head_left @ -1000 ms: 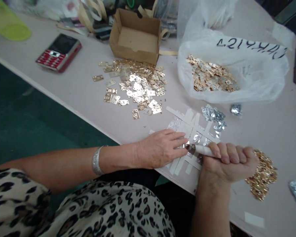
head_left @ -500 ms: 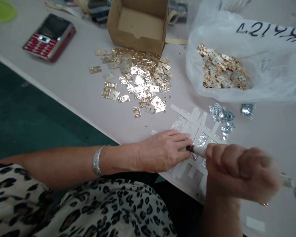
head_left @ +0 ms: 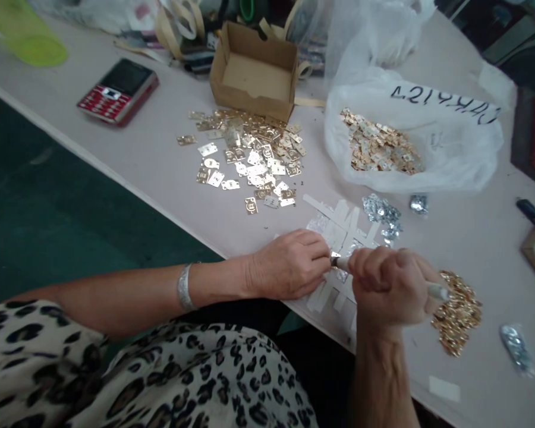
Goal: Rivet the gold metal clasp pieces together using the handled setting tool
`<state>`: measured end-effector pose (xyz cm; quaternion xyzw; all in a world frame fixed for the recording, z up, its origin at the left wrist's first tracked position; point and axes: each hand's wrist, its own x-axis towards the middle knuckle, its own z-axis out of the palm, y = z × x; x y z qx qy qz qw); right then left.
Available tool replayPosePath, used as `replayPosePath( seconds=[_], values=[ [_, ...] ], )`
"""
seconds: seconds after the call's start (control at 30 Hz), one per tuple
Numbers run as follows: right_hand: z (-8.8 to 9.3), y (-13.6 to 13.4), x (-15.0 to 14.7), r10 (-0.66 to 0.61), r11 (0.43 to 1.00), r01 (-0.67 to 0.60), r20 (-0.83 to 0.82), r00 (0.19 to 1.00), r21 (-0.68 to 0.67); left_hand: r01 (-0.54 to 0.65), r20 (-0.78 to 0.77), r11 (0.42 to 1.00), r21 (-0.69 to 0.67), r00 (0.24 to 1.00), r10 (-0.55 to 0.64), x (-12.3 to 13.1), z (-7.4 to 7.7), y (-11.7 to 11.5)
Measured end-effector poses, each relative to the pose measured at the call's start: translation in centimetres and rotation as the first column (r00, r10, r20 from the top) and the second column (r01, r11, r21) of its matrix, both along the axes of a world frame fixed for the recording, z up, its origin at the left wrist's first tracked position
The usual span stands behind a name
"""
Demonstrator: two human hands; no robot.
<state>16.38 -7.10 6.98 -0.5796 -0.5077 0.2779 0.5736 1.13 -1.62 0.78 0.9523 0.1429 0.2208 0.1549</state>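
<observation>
My left hand point(head_left: 292, 264), with a silver bracelet point(head_left: 185, 288) on its wrist, lies low over the near edge of a taped work patch. Its fingers are bent in and closed on a small shiny metal plate point(head_left: 334, 255), mostly covered by the fingers. My right hand point(head_left: 387, 282) is a fist around a slim tool with a white handle point(head_left: 345, 263). The tool's dark tip meets the plate at my left fingertips; its kind cannot be made out. Under both hands are crossed white tape strips point(head_left: 325, 209) over clear plastic.
Gold-coloured metal plates point(head_left: 254, 169) are strewn before a cardboard box point(head_left: 249, 98). A white plastic bag point(head_left: 459, 148) holds more pieces. Silver discs point(head_left: 381, 214) and small gold parts point(head_left: 457, 315) lie in heaps. A red phone point(head_left: 118, 92) rests at the far left.
The view has shifted, bringing the gold heap on the right into sight. My left fingers have curled in from lying flatter. The right fist still grips the tool, its tip at the left fingertips.
</observation>
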Motion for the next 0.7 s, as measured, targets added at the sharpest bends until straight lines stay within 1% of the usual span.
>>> replayPosePath(
  seconds=[0.07,0.1,0.13,0.17,0.2,0.23,0.27,0.3,0.33,0.37,0.4,0.43,0.47,0.5,0.57,0.6,0.63,0.67,0.7],
  values=[
    [-0.9,0.0,-0.2,-0.015,0.998,0.020,-0.090,0.996,0.057,-0.024,-0.030,1.000,-0.015,0.999,0.023,0.2,0.0,0.0],
    [-1.2,-0.3,0.0,-0.042,0.995,0.051,-0.096,0.994,0.087,-0.039,-0.042,0.999,-0.018,0.998,0.038,0.4,0.0,0.1],
    [-1.4,-0.7,0.6,-0.084,0.990,0.089,-0.055,0.995,0.110,-0.055,-0.050,0.998,-0.016,0.997,0.055,0.6,0.1,0.1],
    [-1.6,-1.3,1.3,-0.133,0.985,0.126,0.048,0.990,0.119,-0.072,-0.056,0.997,-0.009,0.996,0.071,0.8,0.1,0.1],
    [-1.7,-2.0,2.2,-0.172,0.982,0.151,0.214,0.962,0.112,-0.087,-0.060,0.996,0.001,0.994,0.087,1.1,0.1,0.1],
    [-1.8,-2.8,3.1,-0.185,0.982,0.159,0.403,0.896,0.098,-0.099,-0.066,0.995,0.012,0.993,0.099,1.4,0.2,0.1],
    [-2.0,-3.6,4.0,-0.163,0.986,0.151,0.588,0.792,0.070,-0.109,-0.075,0.994,0.021,0.991,0.111,1.7,0.3,0.1],
    [-2.3,-4.4,4.8,-0.106,0.991,0.133,0.736,0.668,0.022,-0.117,-0.089,0.993,0.025,0.989,0.119,2.1,0.4,0.1],
    [-2.7,-5.1,5.4,-0.034,0.992,0.117,0.836,0.548,-0.036,-0.122,-0.104,0.992,0.024,0.987,0.124,2.4,0.5,0.1],
    [-3.2,-5.7,5.9,0.026,0.991,0.107,0.890,0.455,-0.084,-0.121,-0.117,0.992,0.018,0.986,0.123,2.7,0.5,0.1],
    [-3.7,-6.1,6.2,0.070,0.987,0.103,0.915,0.398,-0.120,-0.119,-0.122,0.993,0.011,0.985,0.119,3.0,0.6,0.1],
    [-4.1,-6.5,6.3,0.102,0.983,0.100,0.918,0.382,-0.151,-0.116,-0.120,0.993,0.001,0.986,0.116,3.2,0.6,0.2],
    [-4.5,-6.8,6.4,0.129,0.979,0.094,0.908,0.399,-0.180,-0.115,-0.108,0.993,-0.014,0.988,0.113,3.3,0.6,0.2],
    [-4.8,-7.0,6.4,0.146,0.977,0.078,0.886,0.439,-0.199,-0.113,-0.089,0.993,-0.030,0.990,0.110,3.4,0.6,0.2],
    [-5.0,-7.4,6.5,0.147,0.979,0.037,0.822,0.550,-0.200,-0.098,-0.045,0.993,-0.059,0.994,0.096,3.4,0.6,0.2],
    [-5.0,-7.7,6.7,0.121,0.984,0.034,0.788,0.603,-0.177,-0.083,-0.026,0.994,-0.067,0.996,0.081,3.4,0.5,0.2],
    [-4.9,-7.9,7.0,0.067,0.989,0.058,0.764,0.641,-0.136,-0.063,-0.019,0.996,-0.069,0.998,0.062,3.4,0.5,0.2],
    [-4.9,-8.2,7.5,-0.011,0.989,0.117,0.750,0.661,-0.088,-0.044,-0.024,0.997,-0.068,0.999,0.043,3.3,0.5,0.3],
    [-4.8,-8.6,8.3,-0.097,0.979,0.200,0.743,0.662,-0.050,-0.030,-0.042,0.997,-0.070,0.999,0.027,3.3,0.6,0.5]
  ],
)
